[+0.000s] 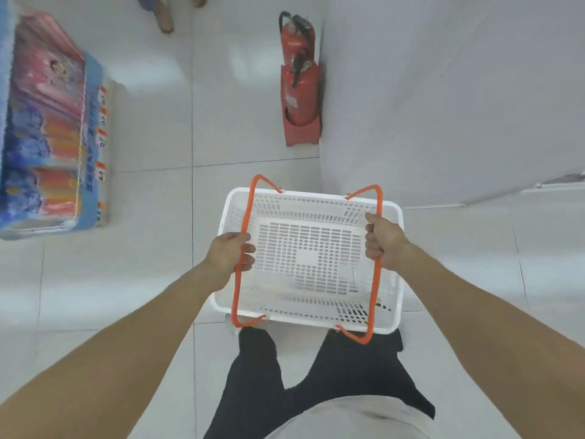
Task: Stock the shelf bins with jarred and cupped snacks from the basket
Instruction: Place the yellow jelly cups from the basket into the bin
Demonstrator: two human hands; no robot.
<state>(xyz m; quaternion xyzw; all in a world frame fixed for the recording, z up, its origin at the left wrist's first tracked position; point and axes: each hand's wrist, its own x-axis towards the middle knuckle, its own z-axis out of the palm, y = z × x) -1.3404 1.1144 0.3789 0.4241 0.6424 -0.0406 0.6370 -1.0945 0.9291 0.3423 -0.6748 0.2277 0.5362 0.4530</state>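
Note:
A white slotted plastic basket (392, 217) with two orange handles hangs in front of my legs above the tiled floor. Nothing lies inside it; its perforated bottom shows bare. My left hand (229, 253) grips the left orange handle (245, 213) at about its middle. My right hand (381, 239) grips the right orange handle (376, 293). No jars or cups are in view.
A shelf (91, 172) packed with colourful packets and price tags stands at the left. Two red fire extinguishers (299, 80) sit in a red stand against the white wall at the upper middle. Another person's feet (166, 14) show at the top edge.

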